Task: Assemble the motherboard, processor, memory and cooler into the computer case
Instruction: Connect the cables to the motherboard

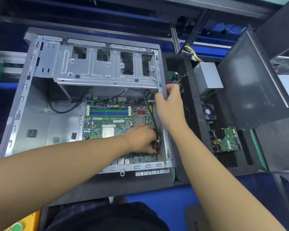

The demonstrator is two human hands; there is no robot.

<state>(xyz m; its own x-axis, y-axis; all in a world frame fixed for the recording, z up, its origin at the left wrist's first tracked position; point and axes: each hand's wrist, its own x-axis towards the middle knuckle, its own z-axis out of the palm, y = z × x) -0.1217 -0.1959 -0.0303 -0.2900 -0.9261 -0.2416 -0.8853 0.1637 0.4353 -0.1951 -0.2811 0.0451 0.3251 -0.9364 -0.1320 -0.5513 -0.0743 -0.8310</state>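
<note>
left hand [140, 139] pinched the thin black cable [153, 120] over the green motherboard [107, 125]'s right edge inside the grey steel case [23, 90]; cable ran away from it toward right hand [170, 104] gripping the case rail.

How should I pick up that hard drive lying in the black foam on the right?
Come straight down from above and take the hard drive by its two long metal side edges. It lies flat with its green circuit board facing up in a foam tray recess, so the edges are likely the safest grip, not the board.
</note>
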